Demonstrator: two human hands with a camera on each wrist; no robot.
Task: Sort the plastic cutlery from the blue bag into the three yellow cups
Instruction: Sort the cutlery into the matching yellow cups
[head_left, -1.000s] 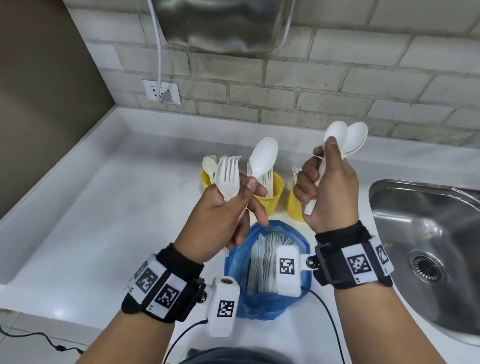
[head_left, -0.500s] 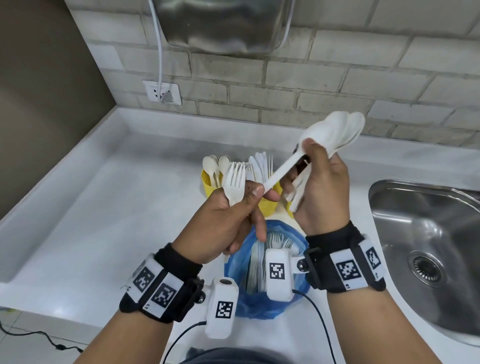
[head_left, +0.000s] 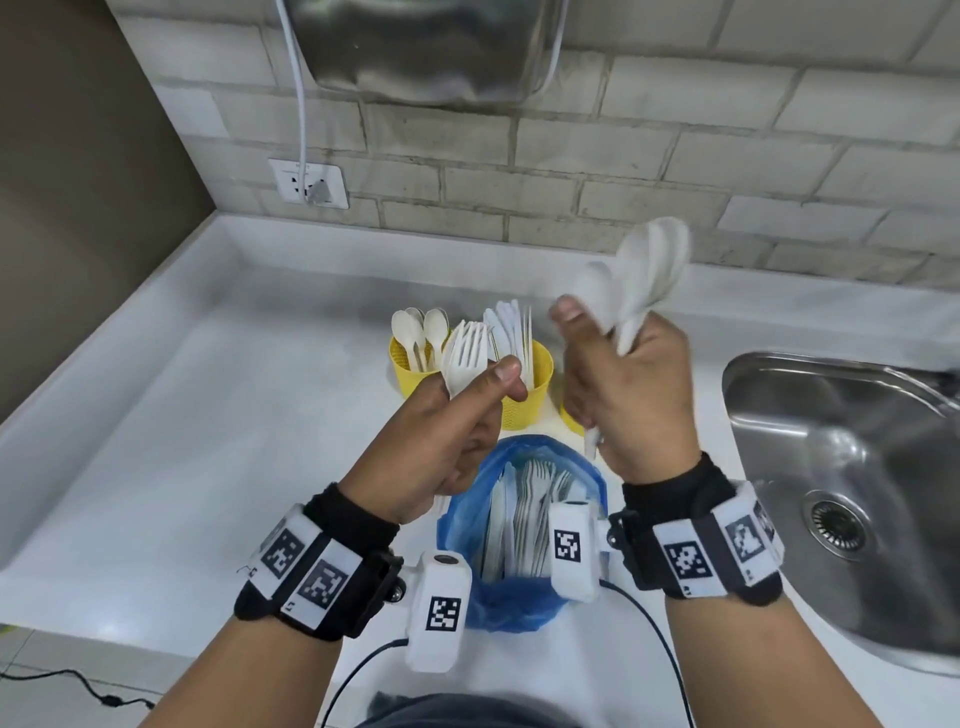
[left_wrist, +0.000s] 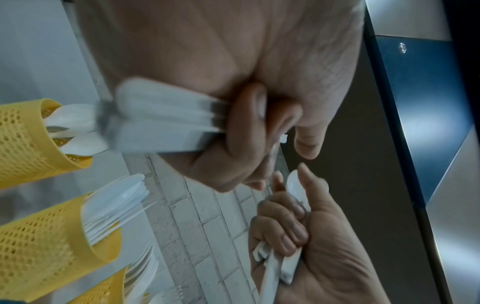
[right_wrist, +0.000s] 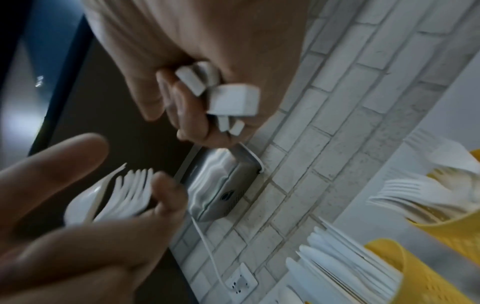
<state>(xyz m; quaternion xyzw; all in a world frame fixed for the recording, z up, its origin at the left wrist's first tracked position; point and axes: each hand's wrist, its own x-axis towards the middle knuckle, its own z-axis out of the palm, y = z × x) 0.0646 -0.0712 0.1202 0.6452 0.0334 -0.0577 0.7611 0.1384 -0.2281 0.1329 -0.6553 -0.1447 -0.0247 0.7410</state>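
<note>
My left hand (head_left: 483, 395) grips a bunch of white plastic forks (head_left: 465, 358), tines up, above the blue bag (head_left: 519, 608), which holds more white cutlery. My right hand (head_left: 613, 353) grips a bundle of white spoons (head_left: 644, 270), bowls up and blurred; their handle ends (right_wrist: 228, 98) stick out below the curled fingers. Behind the hands stand the yellow cups: the left one (head_left: 408, 371) holds spoons and the middle one (head_left: 524, 405) holds knives. The right cup (head_left: 571, 421) is mostly hidden by my right hand; in the right wrist view it (right_wrist: 457, 232) holds forks.
A steel sink (head_left: 841, 467) lies to the right in the white counter (head_left: 208, 415). On the brick wall are a socket (head_left: 309, 184) with a white cable and a steel appliance (head_left: 426, 47) overhead. A brown wall closes the left side.
The single spoon that my left hand held with the forks has passed into my right hand's bundle. The hands have drawn apart, the right one rising to the right.
</note>
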